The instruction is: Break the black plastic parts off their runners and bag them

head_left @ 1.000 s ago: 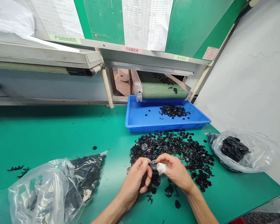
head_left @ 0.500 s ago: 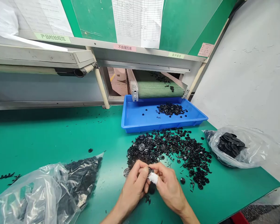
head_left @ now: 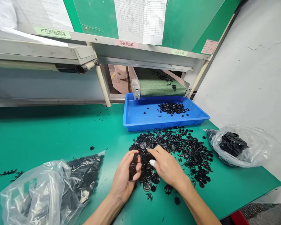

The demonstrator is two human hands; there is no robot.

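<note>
A scuffed white wall (head_left: 244,75) stands at right. A green panel (head_left: 188,25) behind the tabletop (head_left: 53,131) carries a paper chart (head_left: 140,22).

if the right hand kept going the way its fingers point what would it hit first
Probably the round black part with a silver centre, in the loose pile of black plastic parts, just past the fingertips of the right hand. Depth is unclear, so other parts could come first.
</note>
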